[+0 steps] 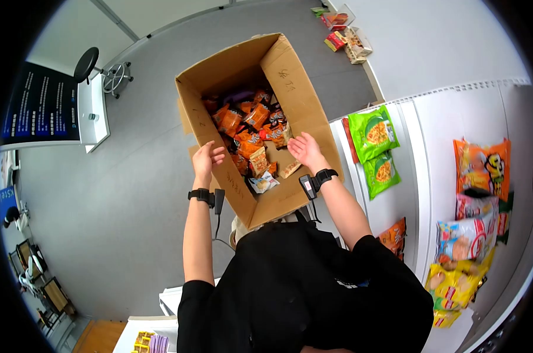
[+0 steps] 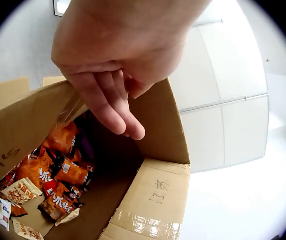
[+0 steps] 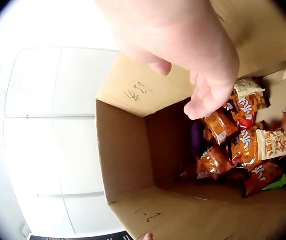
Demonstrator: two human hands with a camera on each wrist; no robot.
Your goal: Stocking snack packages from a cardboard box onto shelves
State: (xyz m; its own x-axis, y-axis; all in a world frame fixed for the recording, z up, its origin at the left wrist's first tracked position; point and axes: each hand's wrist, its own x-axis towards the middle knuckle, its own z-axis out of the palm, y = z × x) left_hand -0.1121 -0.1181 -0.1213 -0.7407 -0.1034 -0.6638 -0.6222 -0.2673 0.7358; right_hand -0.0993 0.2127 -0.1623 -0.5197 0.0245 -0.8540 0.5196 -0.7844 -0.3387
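Note:
A tall open cardboard box (image 1: 299, 88) stands in front of the person. Inside lies a heap of small orange snack bags (image 1: 257, 116). Cream packets (image 1: 258, 160) and a white-and-blue packet (image 1: 263, 183) lie at its near end. At the box's left rim is the left hand (image 1: 208, 159), its fingers loosely bent over the edge in the left wrist view. The right hand (image 1: 306, 151) hovers over the inside near the right wall, fingers relaxed and palm turned up. Neither hand holds a packet. Something purple (image 3: 197, 137) shows deep in the box's shadowed far end.
To the right, a white shelf (image 1: 422, 176) bears green snack bags (image 1: 374, 134), with orange, pink and yellow bags farther right. Small boxes (image 1: 356, 45) sit on the floor by the far wall. A black stool (image 1: 87, 64) stands at the back left.

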